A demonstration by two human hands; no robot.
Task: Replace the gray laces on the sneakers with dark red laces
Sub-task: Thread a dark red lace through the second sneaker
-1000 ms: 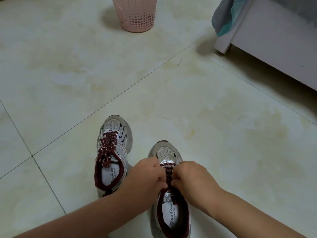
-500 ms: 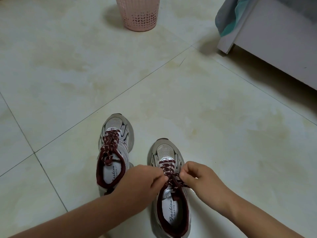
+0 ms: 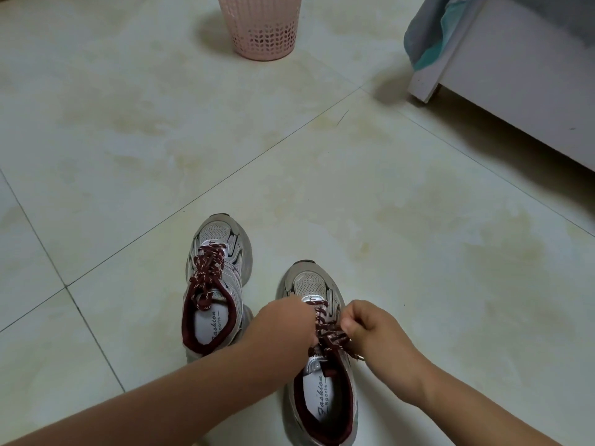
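Note:
Two grey-and-silver sneakers with dark red linings stand side by side on the tiled floor. The left sneaker (image 3: 219,284) is laced with a dark red speckled lace (image 3: 206,272), its ends tucked at the tongue. The right sneaker (image 3: 322,381) carries the same kind of dark red lace (image 3: 328,333) across its eyelets. My left hand (image 3: 283,326) pinches this lace from the left side. My right hand (image 3: 376,333) pinches it from the right, with a lace tip sticking out below the fingers. No gray lace shows.
A pink perforated plastic basket (image 3: 260,27) stands on the floor at the top. A white piece of furniture (image 3: 515,75) with grey and teal cloth (image 3: 428,37) hanging at its corner fills the top right. Pale tiles lie all around the sneakers.
Both hands were pressed together over the right sneaker's laces a second ago. They have drawn slightly apart, each keeping its hold on the dark red lace, so more of the lacing shows between them.

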